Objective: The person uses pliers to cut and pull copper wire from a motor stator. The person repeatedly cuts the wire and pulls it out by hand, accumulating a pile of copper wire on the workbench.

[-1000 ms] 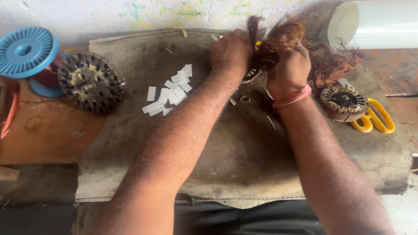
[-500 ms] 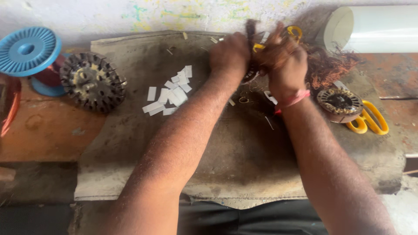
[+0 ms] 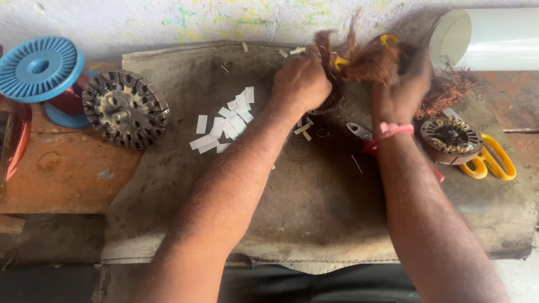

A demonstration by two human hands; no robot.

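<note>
My left hand [image 3: 301,83] is closed on the stator [image 3: 328,101] at the far edge of the desk [image 3: 314,202]. My right hand [image 3: 401,92] grips a wad of old copper wire [image 3: 370,62], partly pulled out. More stripped wire [image 3: 449,92] lies beside it; some winding looks left inside.

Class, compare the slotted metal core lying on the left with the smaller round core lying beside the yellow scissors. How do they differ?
The left core is larger, and its slots look bare; the right core is smaller, with copper wire around its ring. The left core lies half on the orange bench, the right core on the cloth. Both are round, slotted and lie flat.
</note>
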